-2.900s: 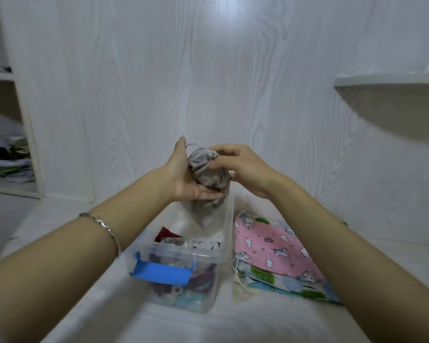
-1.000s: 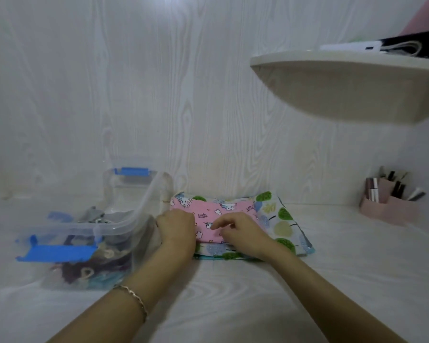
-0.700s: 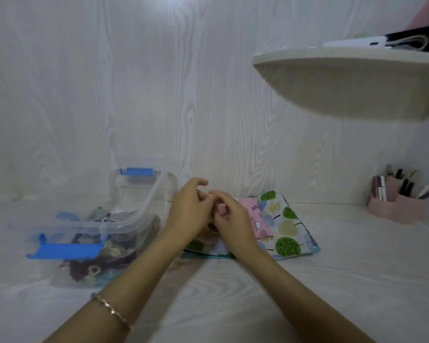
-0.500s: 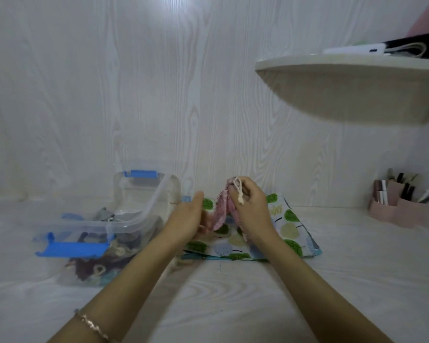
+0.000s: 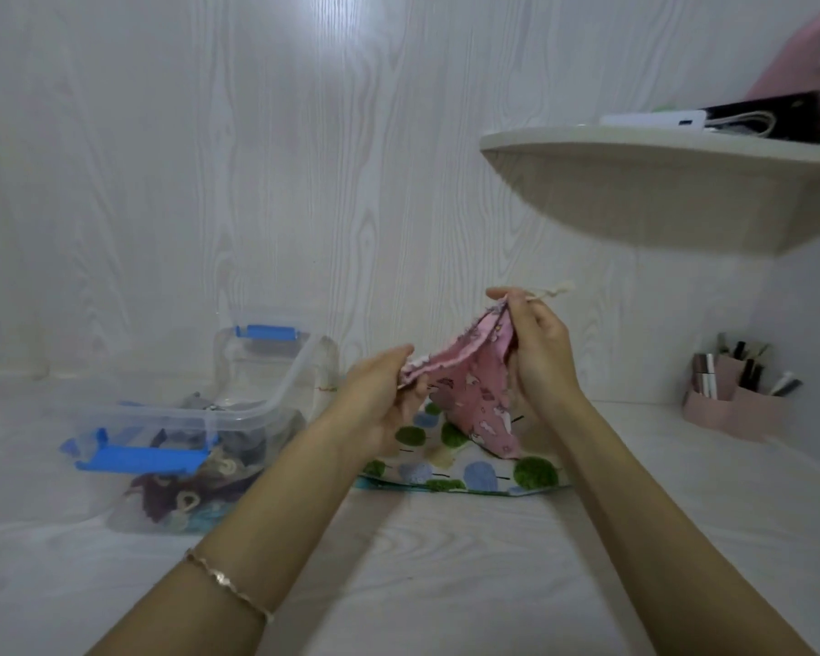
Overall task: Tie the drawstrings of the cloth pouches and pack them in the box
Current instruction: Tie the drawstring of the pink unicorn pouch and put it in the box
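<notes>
Pink pouch (image 5: 474, 395) is held up off the bench between both hands, mouth edge stretched on a slant, low at the left and high at the right. Left grip (image 5: 379, 400) pinches the lower left end of that edge, fingers curled around the fabric. Right grip (image 5: 536, 352) pinches the upper right end, thumb and fingers closed on the cloth. A cream drawstring (image 5: 552, 292) sticks out to the right past the right thumb. The pouch body hangs down between the hands, its bottom corner over a tree-print pouch (image 5: 446, 471) that lies flat on the bench (image 5: 446, 570); cannot tell if they touch. A thin bracelet (image 5: 228, 584) is on the left wrist.

Left of the hands stands a clear plastic box (image 5: 275, 400), lid off, with blue latches front and back, just beside the tree-print pouch. Inside it is a heap of dark and mixed-colour cloth pouches (image 5: 185, 494). At the far right of the bench is a pink organiser (image 5: 739, 411) holding small upright items. A curved shelf (image 5: 659, 182) juts from the wood-grain wall at upper right, with a white flat item and a black one on top.
</notes>
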The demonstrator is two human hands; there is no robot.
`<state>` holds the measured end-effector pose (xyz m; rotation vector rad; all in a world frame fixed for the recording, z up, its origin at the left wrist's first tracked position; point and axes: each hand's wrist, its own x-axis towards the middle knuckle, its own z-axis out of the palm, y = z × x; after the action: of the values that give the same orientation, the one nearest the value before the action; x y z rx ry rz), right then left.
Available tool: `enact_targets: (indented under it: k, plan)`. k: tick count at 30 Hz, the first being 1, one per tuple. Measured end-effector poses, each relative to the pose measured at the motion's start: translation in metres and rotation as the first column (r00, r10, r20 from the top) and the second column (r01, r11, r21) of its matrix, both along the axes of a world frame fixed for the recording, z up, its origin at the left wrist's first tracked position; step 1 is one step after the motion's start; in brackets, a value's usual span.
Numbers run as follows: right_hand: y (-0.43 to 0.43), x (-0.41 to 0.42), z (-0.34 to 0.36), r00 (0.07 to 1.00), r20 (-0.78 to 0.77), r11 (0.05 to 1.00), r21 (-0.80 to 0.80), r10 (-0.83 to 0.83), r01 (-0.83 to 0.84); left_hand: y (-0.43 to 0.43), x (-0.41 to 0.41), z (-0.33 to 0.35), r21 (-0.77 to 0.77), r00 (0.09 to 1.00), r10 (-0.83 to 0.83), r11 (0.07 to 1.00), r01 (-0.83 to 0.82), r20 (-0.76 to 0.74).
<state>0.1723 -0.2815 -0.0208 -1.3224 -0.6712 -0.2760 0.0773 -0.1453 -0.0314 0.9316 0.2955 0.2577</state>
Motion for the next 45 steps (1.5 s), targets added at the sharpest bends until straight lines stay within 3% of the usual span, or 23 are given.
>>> enact_targets:
  k: [7,10,12,14,16,17,18,19,20,21,24,26,28,31,34,36,38,40,42,45]
  plan:
    - [-0.007,0.009,0.042,0.990,-0.100,0.980,0.179,0.104,-0.085,-0.001,0.003,0.052,-0.037,0.958,0.168,0.986,-0.164,0.231]
    - [-0.008,0.001,0.040,0.966,-0.194,0.962,0.243,0.173,-0.124,0.001,-0.002,0.050,0.139,0.927,0.234,0.949,-0.283,0.293]
    - [-0.007,-0.002,0.029,0.936,-0.260,0.951,0.261,0.237,-0.168,0.004,-0.007,0.041,0.353,0.914,0.256,0.862,-0.363,0.316]
    - [-0.006,-0.006,0.017,0.896,-0.336,0.940,0.274,0.290,-0.201,0.010,-0.011,0.030,0.630,0.886,0.290,0.624,-0.462,0.362]
    - [-0.006,-0.007,0.008,0.858,-0.408,0.933,0.302,0.311,-0.195,0.018,-0.013,0.020,0.823,0.818,0.360,0.191,-0.535,0.448]
    - [-0.006,-0.006,0.004,0.840,-0.436,0.928,0.319,0.322,-0.191,0.021,-0.015,0.016,0.830,0.761,0.407,0.015,-0.558,0.504]
    - [-0.007,-0.005,0.001,0.816,-0.460,0.918,0.345,0.348,-0.197,0.024,-0.016,0.014,0.800,0.702,0.436,-0.073,-0.596,0.563]
    - [-0.008,-0.004,-0.002,0.787,-0.478,0.898,0.386,0.391,-0.211,0.025,-0.018,0.014,0.757,0.655,0.440,-0.096,-0.646,0.615]
    - [-0.009,-0.004,-0.003,0.750,-0.487,0.865,0.449,0.447,-0.224,0.026,-0.019,0.014,0.712,0.625,0.431,-0.063,-0.699,0.651]
    - [-0.010,-0.002,-0.005,0.710,-0.488,0.822,0.520,0.508,-0.230,0.026,-0.020,0.017,0.657,0.608,0.424,0.040,-0.753,0.671]
    - [-0.012,0.005,-0.011,0.652,-0.461,0.728,0.653,0.602,-0.209,0.026,-0.022,0.033,0.415,0.639,0.478,0.496,-0.763,0.603]
    - [-0.012,0.011,-0.016,0.644,-0.435,0.685,0.702,0.630,-0.195,0.026,-0.025,0.040,0.276,0.673,0.506,0.649,-0.709,0.539]
    - [-0.014,0.016,-0.021,0.620,-0.434,0.664,0.722,0.653,-0.195,0.028,-0.029,0.043,0.252,0.656,0.526,0.642,-0.724,0.541]
    - [-0.019,0.022,-0.028,0.668,-0.489,0.781,0.581,0.561,-0.230,0.034,-0.034,0.046,0.242,0.595,0.551,0.582,-0.776,0.585]
    - [-0.018,0.023,-0.035,0.814,-0.475,0.937,0.256,0.335,-0.236,0.037,-0.039,0.047,0.247,0.569,0.553,0.549,-0.798,0.608]
    - [-0.015,0.016,-0.034,0.915,-0.372,0.978,-0.072,0.156,-0.196,0.030,-0.043,0.045,0.342,0.637,0.464,0.571,-0.746,0.615]
    - [-0.009,0.001,-0.025,0.978,-0.205,0.895,-0.428,0.038,-0.125,0.020,-0.046,0.048,0.554,0.800,0.244,0.611,-0.565,0.547]
    - [0.001,-0.017,-0.016,0.992,-0.099,0.754,-0.645,0.078,-0.124,0.009,-0.049,0.054,0.758,0.937,-0.047,0.602,-0.250,0.346]
    - [0.013,-0.032,-0.013,0.978,-0.039,0.669,-0.724,0.204,-0.168,0.001,-0.049,0.056,0.852,0.951,-0.265,0.523,0.006,0.156]
    - [0.021,-0.047,-0.012,0.943,-0.086,0.651,-0.704,0.321,-0.285,-0.006,-0.040,0.052,0.880,0.951,-0.292,0.472,0.050,0.103]
